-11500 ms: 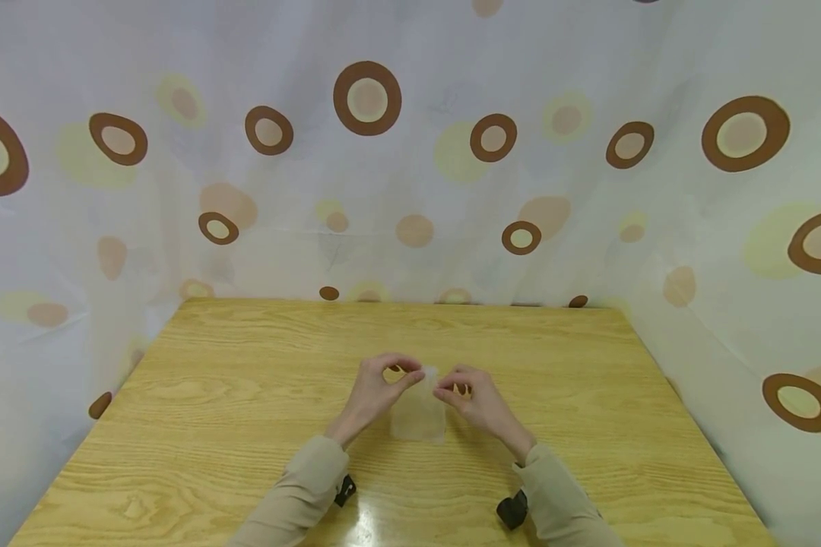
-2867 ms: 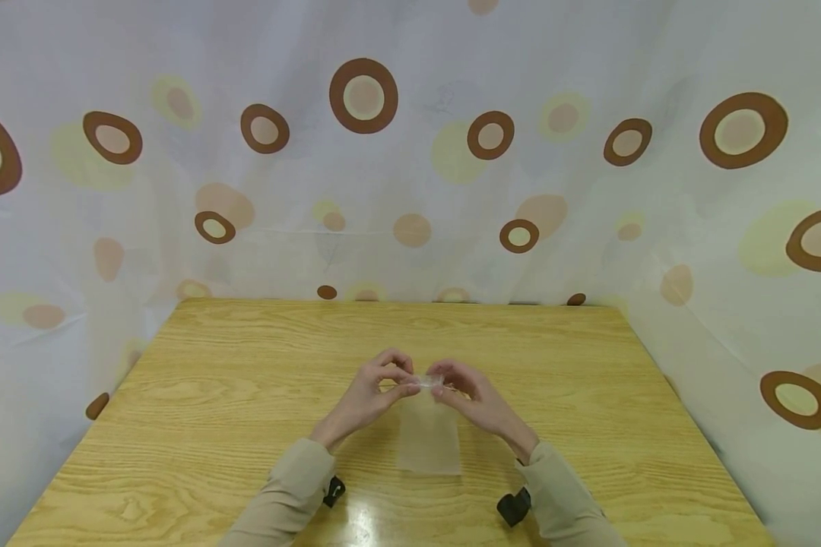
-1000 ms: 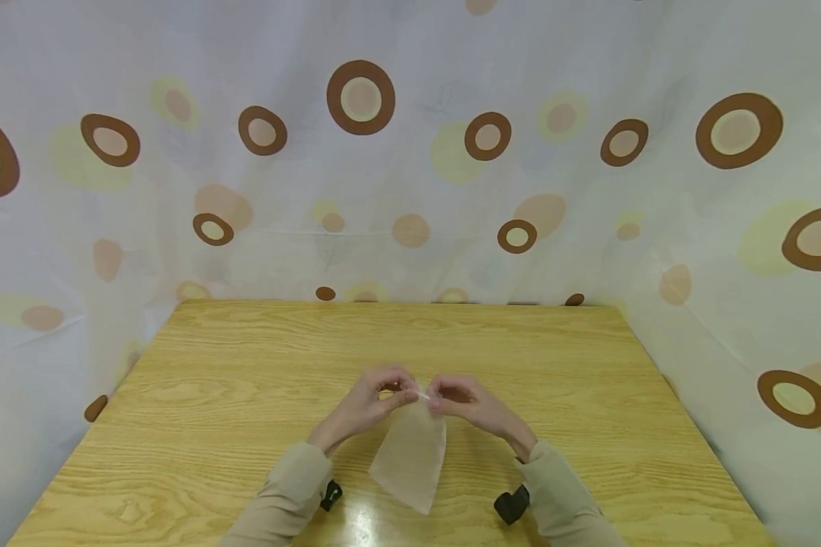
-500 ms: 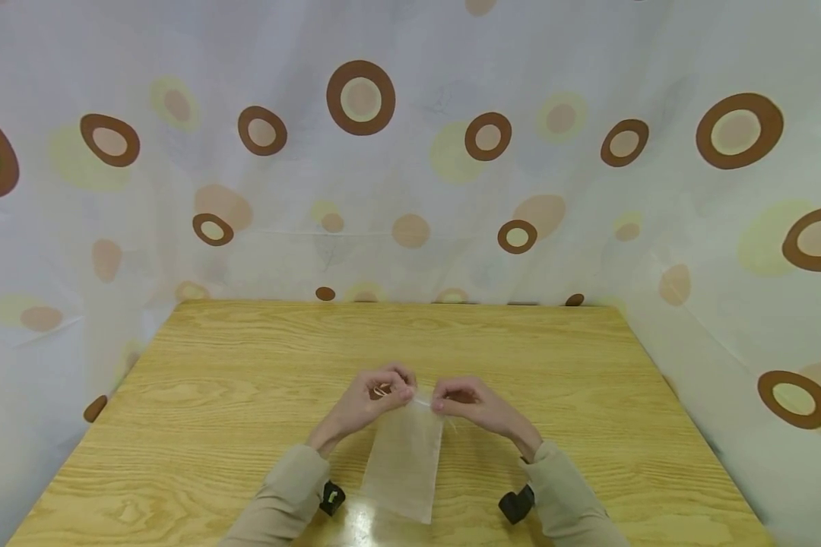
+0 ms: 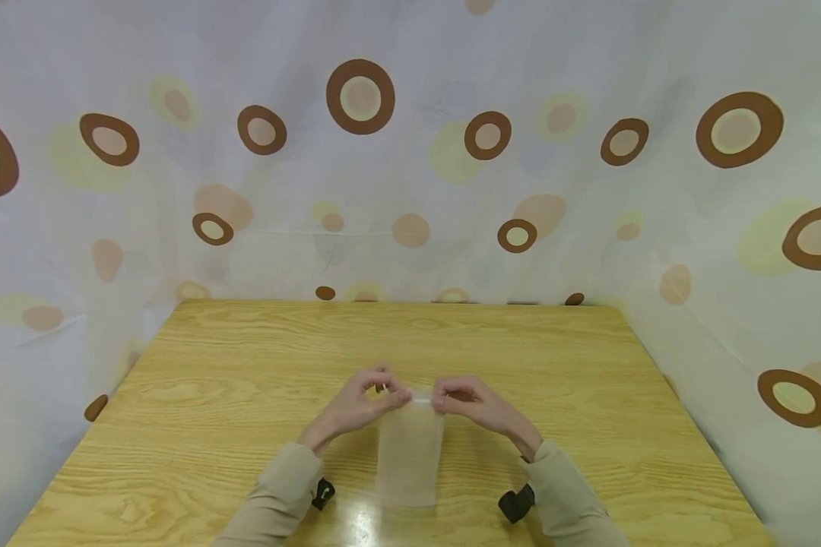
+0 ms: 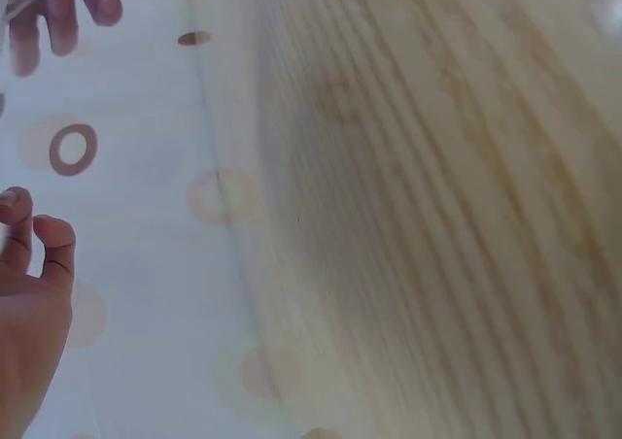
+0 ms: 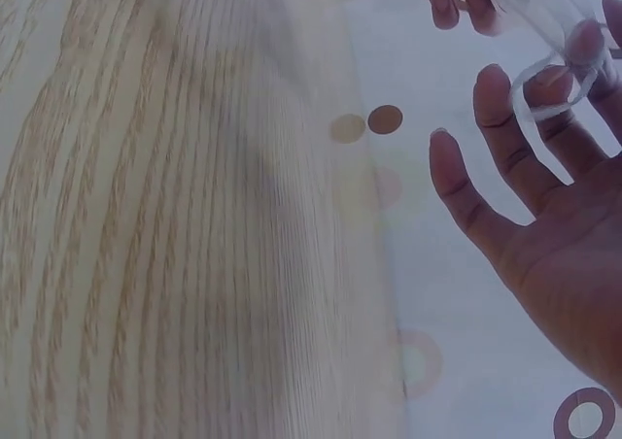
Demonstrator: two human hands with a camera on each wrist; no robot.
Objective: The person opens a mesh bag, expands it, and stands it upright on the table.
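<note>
A small translucent drawstring bag hangs between both hands over the middle of the table in the head view, its mouth at the top. My left hand pinches the upper left corner between thumb and forefinger. At the upper right corner my right hand does the same. A thin white string loops by the right fingers in the right wrist view. In the left wrist view only part of my left hand shows at the edge, and its pinch is out of frame.
The wooden table spreads around the hands. A pale curtain with brown rings encloses its back and sides. Black wrist straps sit below the beige sleeves.
Earlier the bag was nearer the table's middle with its top bunched between the fingers. Now its mouth is spread flatter, the hands are slightly farther apart, and its lower end has swung straight.
</note>
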